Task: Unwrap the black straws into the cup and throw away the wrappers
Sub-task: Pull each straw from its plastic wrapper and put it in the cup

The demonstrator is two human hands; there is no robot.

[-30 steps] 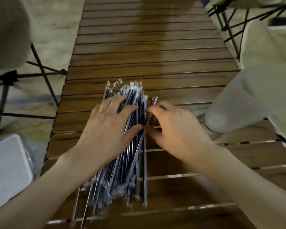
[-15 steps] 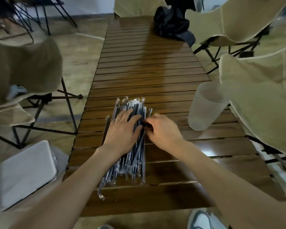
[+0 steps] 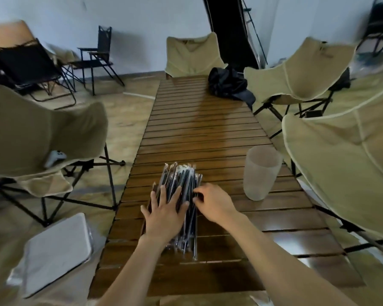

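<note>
The bundle of wrapped straws [image 3: 181, 195] lies lengthwise on the slatted table [image 3: 208, 129], pinned under the left hand [image 3: 164, 214], whose fingers are spread flat. At its right edge the right hand [image 3: 212, 203] is curled, apparently pinching one straw. One straw should be drawn sideways while the pile is pressed still. The straws appear black in glossy clear sleeves. The frosted cup [image 3: 261, 173], seemingly empty, stands beyond the right hand

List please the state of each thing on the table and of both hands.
wrapped straws: piled flat on the table, all in wrappers
cup: upright, no straws visible in it
left hand: fingers spread, pressing on the pile
right hand: fingers curled, pinching a straw at the pile's right edge
black cloth bundle: crumpled at the far end
</note>
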